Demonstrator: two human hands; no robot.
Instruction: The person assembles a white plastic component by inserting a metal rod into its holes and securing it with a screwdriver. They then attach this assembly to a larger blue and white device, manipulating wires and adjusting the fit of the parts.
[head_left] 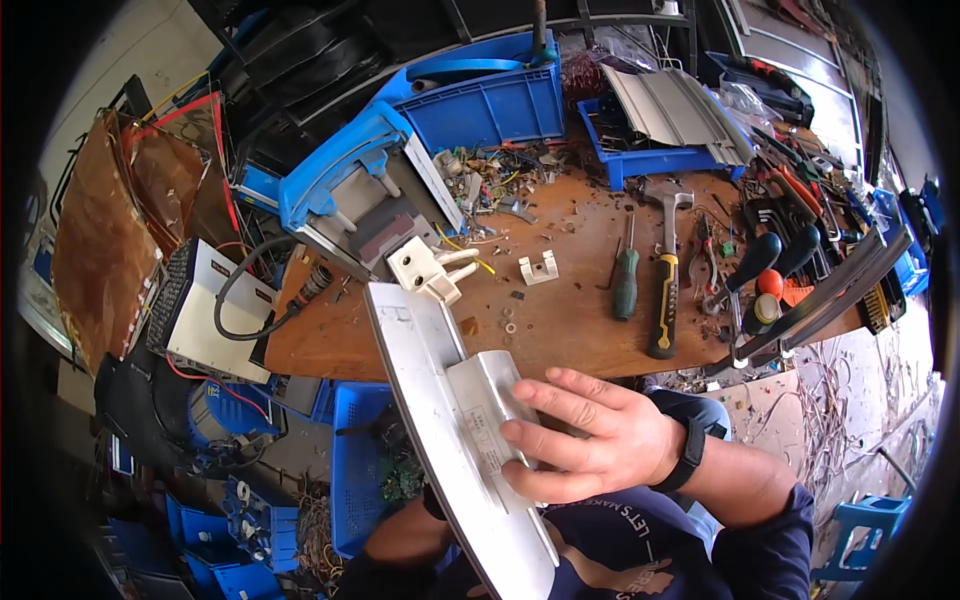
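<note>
A long silver-grey metal panel (428,395) with a raised, labelled metal housing (485,400) slants across the near side, over the workbench's front edge. My right hand (590,435), with a dark wristband, rests on the housing, fingers outstretched and apart. My left forearm (410,535) passes behind the panel, which hides that hand; its fingers do not show. Just beyond the panel's far end lies a cream plastic block (425,268) with two prongs. Further right on the bench are a small cream bracket (539,267), a green-handled screwdriver (625,285) and a hammer (662,310).
Blue bins (485,108) and a blue-framed casing (345,165) stand behind scattered scraps. Grey profiles (672,112) lie across a blue tray. Pliers (704,255) and other hand tools crowd the right. Below left is a blue basket (352,470); a white box (222,305) stands left.
</note>
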